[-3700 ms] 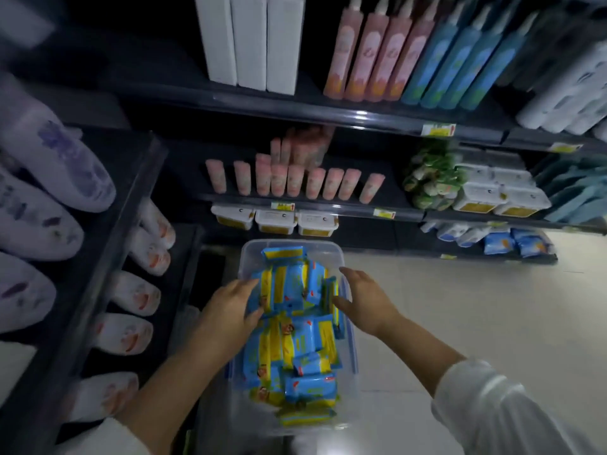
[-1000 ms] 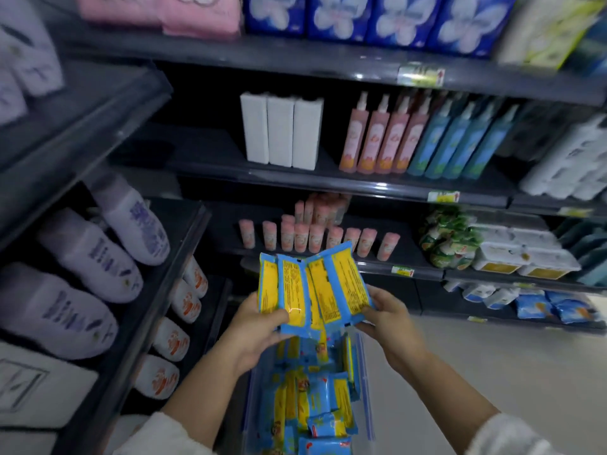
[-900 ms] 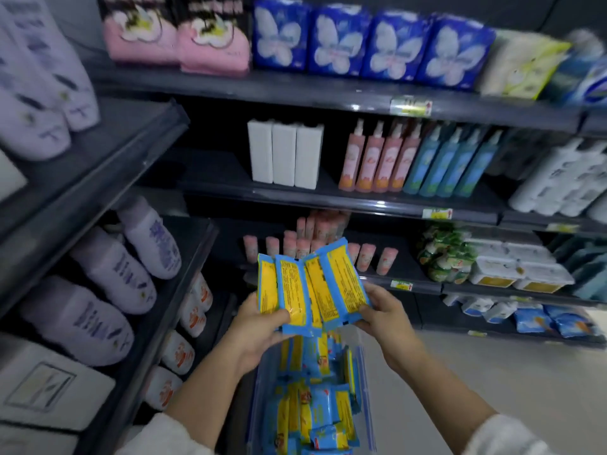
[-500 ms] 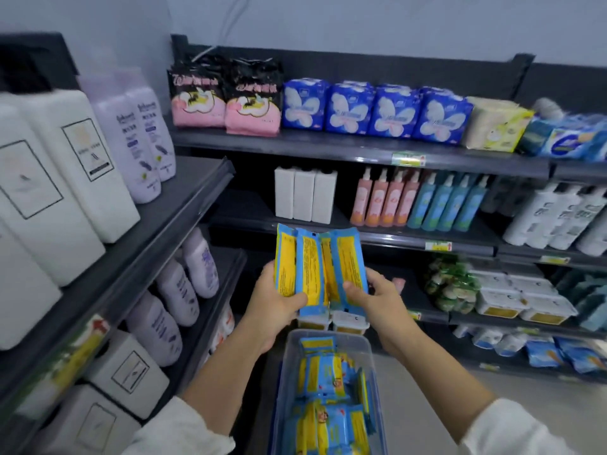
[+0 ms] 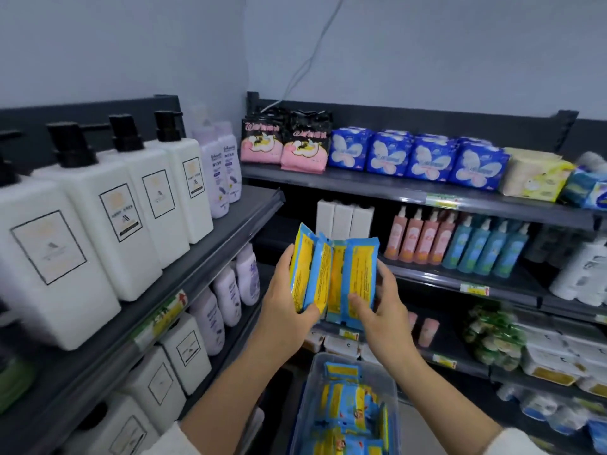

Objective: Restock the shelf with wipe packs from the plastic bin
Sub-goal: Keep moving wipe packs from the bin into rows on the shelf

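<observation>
- Above the plastic bin [image 5: 313,382], a fanned bundle of blue-and-yellow wipe packs [image 5: 331,274] is held upright, in front of the corner where the two shelving units meet.
- The left hand [image 5: 285,313] grips the bundle's left side, thumb across the front and fingers wrapped round the edge. The right hand [image 5: 382,310] holds the right side the same way, thumb pressed on the front face.
- Two hands probably serve to keep the loose, slippery packs squared together, so they can go onto a shelf in one move.
- The packs stand on end with a printed face toward the camera, perhaps so they can be set on the shelf standing side by side.
- More loose packs [image 5: 351,405] lie jumbled in the bin, which sits low and directly beneath the hands, handy for the next grab.
- Which tier will take the bundle cannot be told. No obvious slot shows on the front shelf [image 5: 377,188] or the side shelf [image 5: 210,254], and the bundle itself covers part of the middle tier.
- The bundle looks like four packs, but overlapping edges leave the count uncertain, and the print is too blurred to read.
- The bin's near end is cut off by the frame edge, what it rests on is hidden, and the fingertips behind the packs cannot be seen.
</observation>
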The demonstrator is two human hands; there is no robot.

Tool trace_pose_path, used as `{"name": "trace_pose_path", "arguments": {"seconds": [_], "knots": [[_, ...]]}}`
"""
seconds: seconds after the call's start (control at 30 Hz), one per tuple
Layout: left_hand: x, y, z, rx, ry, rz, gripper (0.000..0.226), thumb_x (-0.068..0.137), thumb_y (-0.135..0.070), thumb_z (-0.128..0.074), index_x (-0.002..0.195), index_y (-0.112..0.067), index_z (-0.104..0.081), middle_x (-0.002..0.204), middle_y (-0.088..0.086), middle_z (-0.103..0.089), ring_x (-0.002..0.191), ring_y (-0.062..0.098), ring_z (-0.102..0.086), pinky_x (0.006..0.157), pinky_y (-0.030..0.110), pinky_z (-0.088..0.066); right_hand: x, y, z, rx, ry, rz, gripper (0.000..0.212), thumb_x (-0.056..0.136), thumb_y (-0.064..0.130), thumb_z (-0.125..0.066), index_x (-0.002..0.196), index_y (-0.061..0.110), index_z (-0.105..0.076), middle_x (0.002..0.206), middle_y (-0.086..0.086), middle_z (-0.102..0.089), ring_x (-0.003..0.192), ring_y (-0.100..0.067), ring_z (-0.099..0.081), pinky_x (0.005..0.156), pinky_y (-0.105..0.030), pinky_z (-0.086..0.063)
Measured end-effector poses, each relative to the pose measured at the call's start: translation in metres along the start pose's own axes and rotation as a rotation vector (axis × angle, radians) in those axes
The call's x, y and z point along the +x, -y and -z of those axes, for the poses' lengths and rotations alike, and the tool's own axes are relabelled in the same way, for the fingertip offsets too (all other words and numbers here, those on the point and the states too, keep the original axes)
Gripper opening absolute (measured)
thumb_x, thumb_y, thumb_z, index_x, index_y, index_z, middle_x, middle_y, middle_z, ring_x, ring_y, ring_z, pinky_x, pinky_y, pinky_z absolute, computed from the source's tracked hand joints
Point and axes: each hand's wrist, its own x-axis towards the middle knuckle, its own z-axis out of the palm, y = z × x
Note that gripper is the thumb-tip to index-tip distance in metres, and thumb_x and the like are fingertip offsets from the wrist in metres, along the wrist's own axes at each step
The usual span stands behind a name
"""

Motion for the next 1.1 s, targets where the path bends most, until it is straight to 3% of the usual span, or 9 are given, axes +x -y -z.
{"name": "trace_pose_path", "arguments": {"seconds": [0.1, 0.17, 0.27, 0.33, 0.5, 0.57, 0.73, 0.9, 1.1], "knots": [[-0.023, -0.019, 0.004, 0.021, -0.048, 0.020, 0.081, 0.075, 0.000, -0.061, 0.134, -0.043, -0.025, 0.111, -0.014, -0.054, 0.085, 0.008, -0.059, 0.070, 0.019, -0.051, -0.011, 0.007, 0.005, -0.001, 0.090, 0.044, 0.065, 0.091, 0.020, -0.059, 0.144, 0.035, -0.026, 0.101, 0.024, -0.063, 0.090, 0.004, -0.063, 0.076, -0.020, -0.054], [-0.045, -0.027, 0.002, 0.066, -0.101, 0.054, 0.084, 0.074, -0.010, -0.063, 0.138, -0.044, -0.020, 0.120, -0.012, -0.051, 0.091, 0.007, -0.058, 0.076, 0.023, -0.051, -0.021, 0.009, 0.009, 0.023, 0.160, 0.078, 0.065, 0.090, 0.021, -0.061, 0.144, 0.036, -0.028, 0.108, 0.021, -0.064, 0.097, -0.002, -0.064, 0.086, -0.030, -0.054], [-0.080, -0.036, -0.003, 0.064, -0.202, 0.144, 0.087, 0.077, -0.010, -0.069, 0.141, -0.044, -0.021, 0.127, -0.009, -0.050, 0.105, 0.012, -0.059, 0.088, 0.037, -0.053, -0.039, 0.011, 0.017, 0.055, 0.272, 0.137, 0.062, 0.090, 0.022, -0.061, 0.141, 0.042, -0.032, 0.119, 0.021, -0.061, 0.109, 0.002, -0.057, 0.095, -0.027, -0.048], [-0.106, -0.044, -0.005, 0.080, -0.278, 0.200, 0.088, 0.077, -0.007, -0.070, 0.140, -0.045, -0.021, 0.123, -0.011, -0.054, 0.104, 0.012, -0.061, 0.086, 0.037, -0.055, -0.053, 0.013, 0.020, 0.101, 0.365, 0.167, 0.059, 0.090, 0.020, -0.060, 0.134, 0.049, -0.032, 0.124, 0.024, -0.056, 0.114, 0.005, -0.053, 0.096, -0.023, -0.047], [-0.175, -0.073, 0.010, 0.063, -0.464, 0.270, 0.078, 0.078, 0.006, -0.067, 0.134, -0.037, -0.034, 0.094, -0.005, -0.065, 0.074, 0.009, -0.066, 0.059, 0.022, -0.053, -0.091, 0.014, 0.005, 0.149, 0.545, 0.183, 0.059, 0.091, 0.019, -0.060, 0.137, 0.044, -0.032, 0.127, 0.014, -0.056, 0.111, -0.001, -0.056, 0.094, -0.025, -0.051], [-0.202, -0.088, 0.024, 0.092, -0.551, 0.256, 0.070, 0.075, 0.010, -0.068, 0.123, -0.036, -0.046, 0.085, 0.004, -0.066, 0.067, 0.014, -0.063, 0.059, 0.023, -0.051, -0.108, 0.022, -0.008, 0.169, 0.631, 0.180, 0.060, 0.091, 0.017, -0.060, 0.136, 0.044, -0.033, 0.128, 0.011, -0.056, 0.112, -0.006, -0.058, 0.096, -0.033, -0.051], [-0.278, -0.123, 0.061, 0.124, -0.770, 0.366, 0.074, 0.075, 0.013, -0.064, 0.109, -0.050, -0.043, 0.083, -0.015, -0.064, 0.069, 0.006, -0.062, 0.057, 0.020, -0.050, -0.157, 0.055, -0.051, 0.222, 0.801, 0.242, 0.057, 0.090, 0.016, -0.061, 0.128, 0.051, -0.035, 0.133, 0.006, -0.053, 0.121, -0.013, -0.052, 0.101, -0.041, -0.046], [-0.344, -0.146, 0.092, 0.198, -0.967, 0.414, 0.081, 0.073, 0.016, -0.061, 0.126, -0.042, -0.039, 0.088, -0.004, -0.061, 0.064, 0.002, -0.057, 0.054, 0.019, -0.048, -0.212, 0.095, -0.083, 0.302, 0.970, 0.328, 0.055, 0.091, 0.006, -0.055, 0.112, 0.055, -0.041, 0.109, 0.029, -0.058, 0.099, 0.009, -0.059, 0.081, -0.014, -0.052], [-0.438, -0.178, 0.129, 0.326, -1.175, 0.424, 0.086, 0.072, 0.015, -0.062, 0.132, -0.040, -0.034, 0.108, -0.016, -0.055, 0.090, -0.002, -0.059, 0.068, 0.017, -0.052, -0.290, 0.136, -0.113, 0.340, 1.099, 0.356, 0.052, 0.092, 0.010, -0.057, 0.129, 0.043, -0.042, 0.124, 0.012, -0.058, 0.112, -0.003, -0.058, 0.094, -0.029, -0.052]]}}
